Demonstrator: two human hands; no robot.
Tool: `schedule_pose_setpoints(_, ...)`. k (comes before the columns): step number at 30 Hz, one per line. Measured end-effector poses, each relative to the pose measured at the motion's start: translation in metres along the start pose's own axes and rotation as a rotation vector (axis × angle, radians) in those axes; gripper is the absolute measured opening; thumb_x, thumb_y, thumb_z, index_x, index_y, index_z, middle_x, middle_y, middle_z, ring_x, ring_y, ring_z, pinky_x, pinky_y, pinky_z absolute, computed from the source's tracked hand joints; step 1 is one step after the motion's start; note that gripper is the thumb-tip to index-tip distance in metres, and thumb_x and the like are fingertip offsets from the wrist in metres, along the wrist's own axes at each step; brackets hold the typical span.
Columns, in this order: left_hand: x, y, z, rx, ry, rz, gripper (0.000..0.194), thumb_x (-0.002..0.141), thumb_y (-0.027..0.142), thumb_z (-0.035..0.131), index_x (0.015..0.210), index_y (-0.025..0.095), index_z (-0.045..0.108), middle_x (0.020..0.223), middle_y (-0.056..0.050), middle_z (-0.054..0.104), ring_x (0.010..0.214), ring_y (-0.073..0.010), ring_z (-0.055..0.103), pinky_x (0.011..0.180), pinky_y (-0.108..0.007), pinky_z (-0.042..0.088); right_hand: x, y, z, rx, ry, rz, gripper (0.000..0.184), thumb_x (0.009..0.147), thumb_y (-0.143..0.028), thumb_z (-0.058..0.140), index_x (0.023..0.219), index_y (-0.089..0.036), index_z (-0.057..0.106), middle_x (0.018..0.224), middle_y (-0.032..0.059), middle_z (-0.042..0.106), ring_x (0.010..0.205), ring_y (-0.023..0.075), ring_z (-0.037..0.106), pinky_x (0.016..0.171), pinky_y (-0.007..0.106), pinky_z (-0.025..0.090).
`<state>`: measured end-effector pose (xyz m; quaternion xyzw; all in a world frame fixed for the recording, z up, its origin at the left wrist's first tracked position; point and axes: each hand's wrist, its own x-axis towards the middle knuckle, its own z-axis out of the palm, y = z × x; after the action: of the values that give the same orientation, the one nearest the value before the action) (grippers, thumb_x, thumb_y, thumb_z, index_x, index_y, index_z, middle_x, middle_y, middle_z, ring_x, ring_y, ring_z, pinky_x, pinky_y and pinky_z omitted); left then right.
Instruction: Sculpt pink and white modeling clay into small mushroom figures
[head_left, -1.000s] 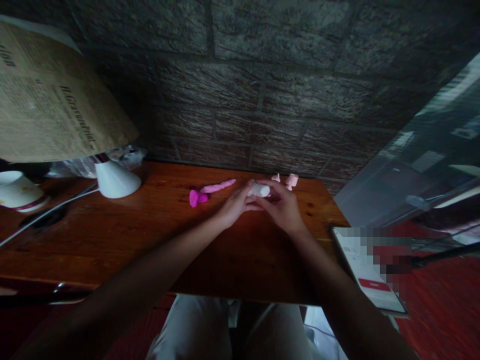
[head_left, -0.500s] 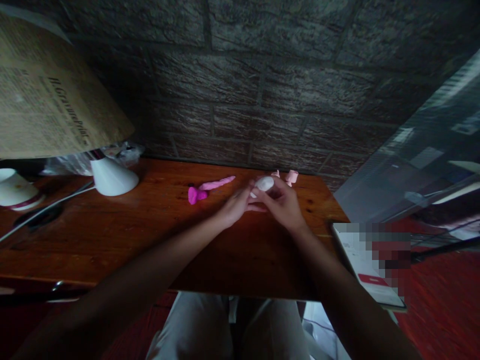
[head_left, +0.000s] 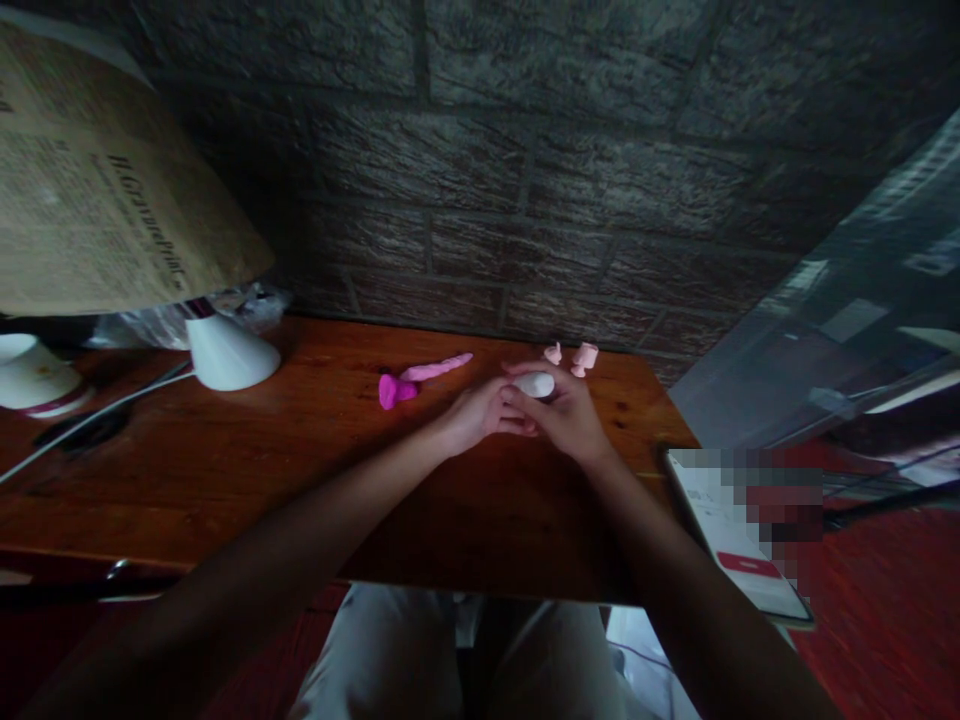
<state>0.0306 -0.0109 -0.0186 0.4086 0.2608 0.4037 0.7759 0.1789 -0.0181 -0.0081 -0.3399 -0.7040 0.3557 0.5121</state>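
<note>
I see both hands meeting over the far middle of the wooden table [head_left: 315,470], close to the brick wall [head_left: 525,180]. My right hand [head_left: 566,415] is curled around a small white lump of clay [head_left: 534,384], fingers closed on it from the right and from below, the lump showing above the knuckles. My left hand [head_left: 476,412] lies against the right one, its fingertips touching the lump's left end — the two hands are pressed together there, with no gap that I can make out. Just to the left, on the bare wood, lie a bright pink lump [head_left: 393,390] and a paler pink roll [head_left: 437,368] that slants up and right from it; the two look to touch at one end. Behind the hands, near the table's back edge, stand two small pale pink pieces [head_left: 576,356], apart from the fingers. The lamp base [head_left: 229,352] sits well off to the left under a newspaper shade [head_left: 105,200], with a white cup [head_left: 34,378] further left. A booklet [head_left: 739,545] lies at the right edge, overhanging the corner. Between the hands and the near edge the wood is open — the widest bare stretch runs left of my forearms.
</note>
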Motion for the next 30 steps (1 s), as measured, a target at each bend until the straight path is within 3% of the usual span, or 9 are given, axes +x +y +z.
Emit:
schedule_pose_setpoints(9, -0.002, 0.001, 0.005, -0.007, -0.023, 0.011, 0.029, 0.094, 0.034, 0.046, 0.097, 0.011, 0.064, 0.075, -0.007, 0.069, 0.063, -0.0173, 0.065, 0.076, -0.037, 0.055, 0.003, -0.005, 0.002, 0.029, 0.059, 0.01, 0.033, 0.08, -0.052, 0.073, 0.088, -0.021, 0.07, 0.092, 0.005, 0.075, 0.082, 0.0171, 0.068, 0.077, 0.031, 0.055)
schedule_pose_setpoints(12, -0.002, 0.003, 0.006, 0.025, 0.019, 0.019, 0.026, 0.093, 0.03, 0.047, 0.097, 0.01, 0.064, 0.076, -0.007, 0.069, 0.064, -0.0183, 0.066, 0.075, -0.037, 0.055, 0.003, -0.007, 0.002, 0.02, 0.076, 0.046, 0.035, 0.079, -0.055, 0.073, 0.083, -0.02, 0.069, 0.081, 0.0024, 0.072, 0.066, 0.0135, 0.064, 0.062, 0.027, 0.053)
schedule_pose_setpoints(15, -0.001, 0.004, 0.005, 0.057, 0.019, 0.063, 0.026, 0.092, 0.027, 0.047, 0.103, 0.011, 0.064, 0.077, -0.008, 0.07, 0.065, -0.0194, 0.067, 0.072, -0.037, 0.055, 0.002, -0.009, 0.002, 0.058, 0.04, 0.108, 0.042, 0.081, -0.061, 0.068, 0.087, -0.02, 0.069, 0.068, -0.0014, 0.066, 0.043, 0.0084, 0.052, 0.04, 0.023, 0.042)
schedule_pose_setpoints(18, -0.001, 0.003, 0.004, 0.07, 0.001, 0.082, 0.026, 0.09, 0.026, 0.049, 0.107, 0.012, 0.063, 0.078, -0.008, 0.07, 0.065, -0.02, 0.068, 0.072, -0.039, 0.056, 0.001, -0.012, 0.0, 0.066, 0.017, 0.163, 0.049, 0.084, -0.067, 0.06, 0.09, -0.019, 0.069, 0.052, -0.0043, 0.059, 0.034, 0.0088, 0.049, 0.033, 0.022, 0.034)
schedule_pose_setpoints(21, 0.0, 0.001, 0.003, 0.097, 0.023, 0.09, 0.027, 0.089, 0.025, 0.052, 0.112, 0.015, 0.063, 0.091, -0.009, 0.072, 0.071, -0.0205, 0.069, 0.076, -0.042, 0.057, 0.0, -0.013, -0.001, 0.037, 0.029, 0.232, 0.056, 0.085, -0.072, 0.054, 0.089, -0.018, 0.07, 0.04, -0.0058, 0.051, 0.031, 0.0097, 0.046, 0.032, 0.021, 0.031)
schedule_pose_setpoints(24, -0.001, 0.0, 0.003, 0.131, 0.055, 0.161, 0.031, 0.087, 0.026, 0.06, 0.117, 0.019, 0.063, 0.115, -0.01, 0.069, 0.091, -0.0228, 0.069, 0.081, -0.042, 0.058, 0.001, -0.011, -0.001, -0.005, 0.091, 0.253, 0.059, 0.085, -0.074, 0.05, 0.077, -0.018, 0.067, 0.038, -0.0055, 0.048, 0.03, 0.0093, 0.042, 0.033, 0.023, 0.031)
schedule_pose_setpoints(27, -0.002, 0.001, 0.004, 0.173, 0.032, 0.237, 0.038, 0.082, 0.025, 0.07, 0.119, 0.022, 0.064, 0.131, -0.01, 0.063, 0.108, -0.0248, 0.065, 0.088, -0.042, 0.056, 0.003, -0.007, -0.002, -0.078, 0.182, 0.198, 0.055, 0.083, -0.07, 0.058, 0.065, -0.019, 0.063, 0.049, -0.002, 0.057, 0.042, 0.0102, 0.05, 0.043, 0.024, 0.04)
schedule_pose_setpoints(30, -0.003, 0.001, 0.004, 0.261, 0.03, 0.269, 0.051, 0.073, 0.018, 0.078, 0.121, 0.022, 0.063, 0.134, -0.011, 0.061, 0.114, -0.0244, 0.062, 0.094, -0.039, 0.053, 0.004, -0.001, -0.004, -0.171, 0.24, 0.137, 0.05, 0.083, -0.065, 0.061, 0.068, -0.017, 0.066, 0.07, 0.0034, 0.068, 0.064, 0.0138, 0.061, 0.061, 0.026, 0.049)
